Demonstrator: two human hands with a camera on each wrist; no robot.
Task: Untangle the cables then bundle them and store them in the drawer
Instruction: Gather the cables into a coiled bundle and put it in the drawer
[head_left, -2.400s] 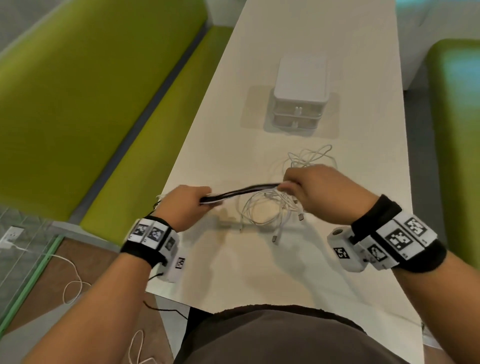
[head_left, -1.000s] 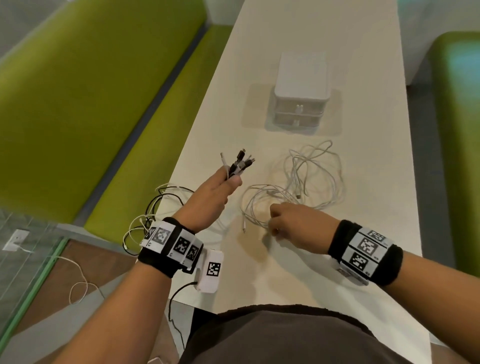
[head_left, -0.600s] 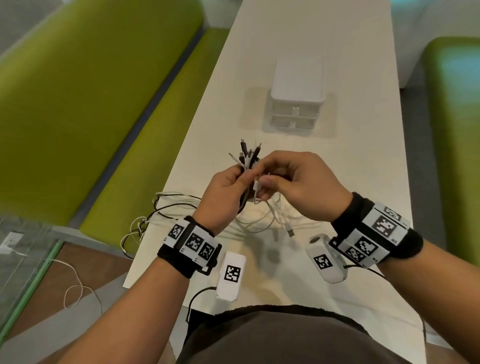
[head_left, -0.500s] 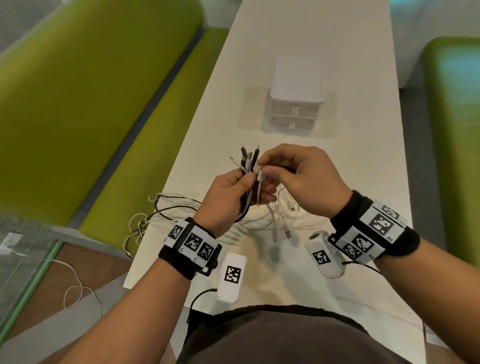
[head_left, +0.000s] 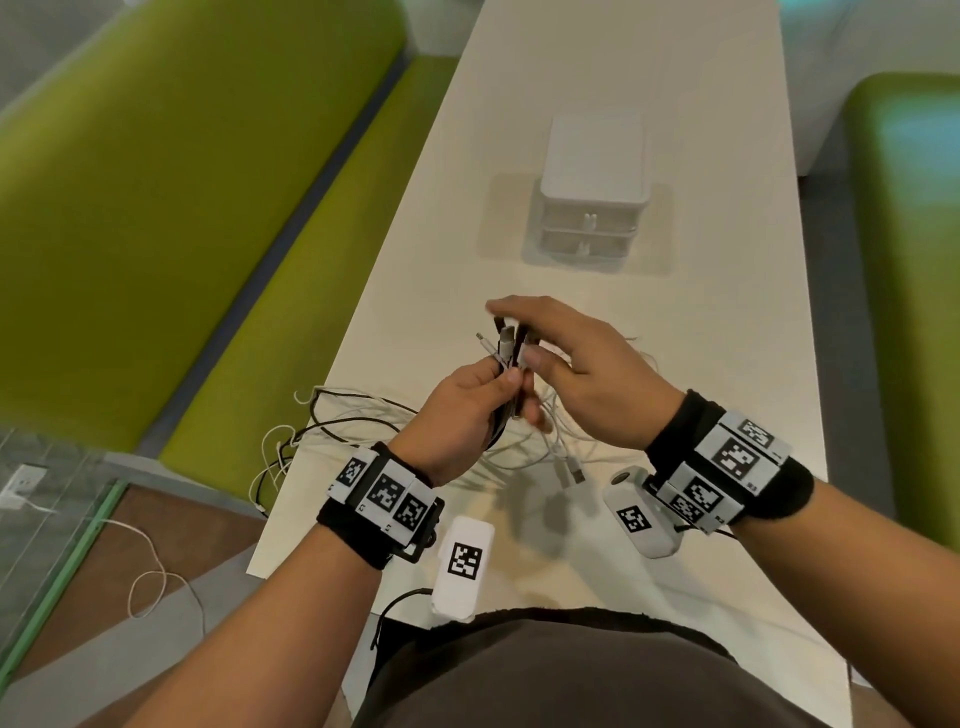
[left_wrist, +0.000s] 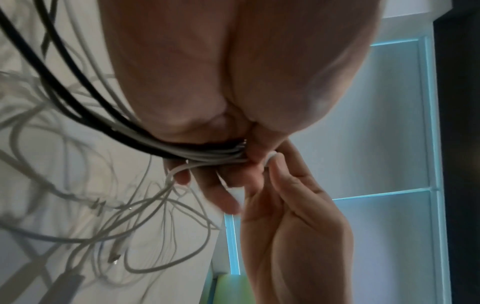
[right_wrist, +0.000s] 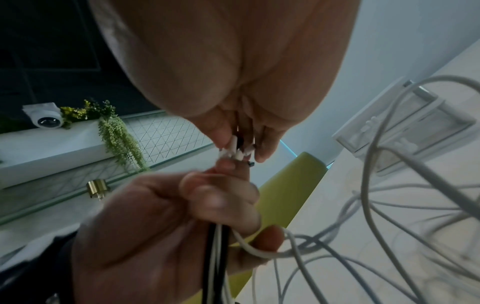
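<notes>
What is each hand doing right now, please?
Left hand: closed around the cable bundle.
Right hand: fingertips pinching the connector ends of that bundle.

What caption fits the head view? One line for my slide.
Left hand grips gathered cable ends; right hand pinches the plugs.

A long white table (head_left: 613, 88) runs away from the person. On it, toward the far end, stands a small white drawer unit (head_left: 592, 182) — nearer, loose white and black cables (head_left: 358, 415) sprawl, some trailing over the left edge.
</notes>
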